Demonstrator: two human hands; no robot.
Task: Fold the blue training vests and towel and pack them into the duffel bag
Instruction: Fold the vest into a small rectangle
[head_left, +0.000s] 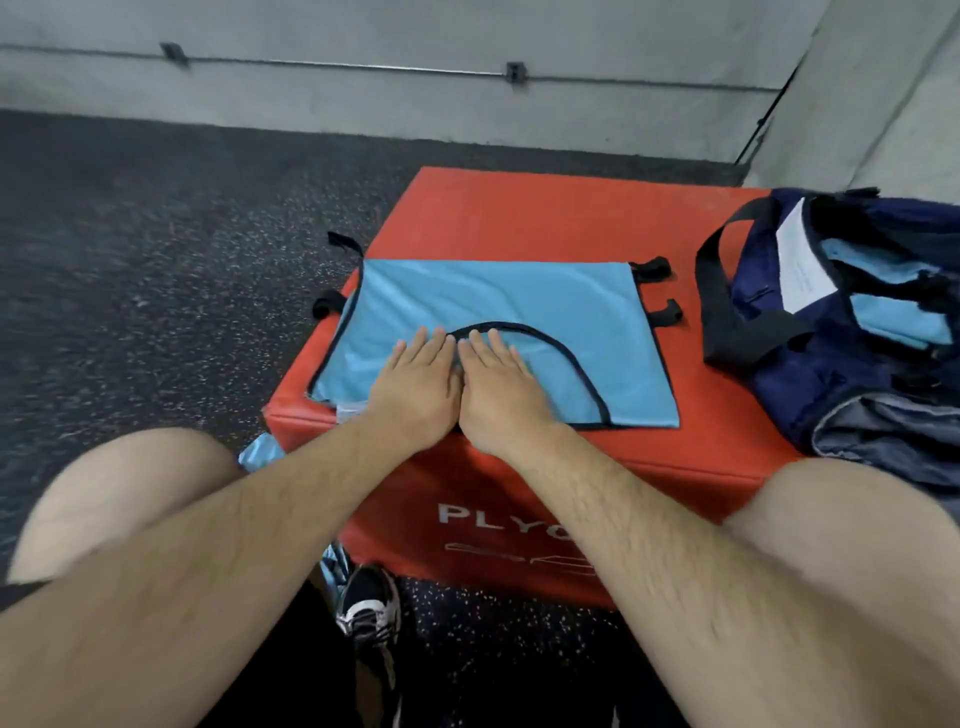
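A light blue training vest (493, 301) with black trim and black side straps lies flat on top of the red plyo box (519, 213). My left hand (415, 384) and my right hand (498, 384) rest side by side on the vest's near half, palms down, fingers straight, pressing the cloth by the curved black neckline. The navy duffel bag (810, 364) stands open at the box's right end, with folded light blue cloth (883, 291) showing inside it. Another piece of light blue cloth (262, 451) hangs down at the box's near left corner.
The box stands on dark speckled rubber flooring (156, 260) near a grey wall. A white paper tag (800, 260) sits in the bag's mouth, and its black strap (717, 291) loops onto the box top. My knees flank the box; a shoe (369, 608) is below.
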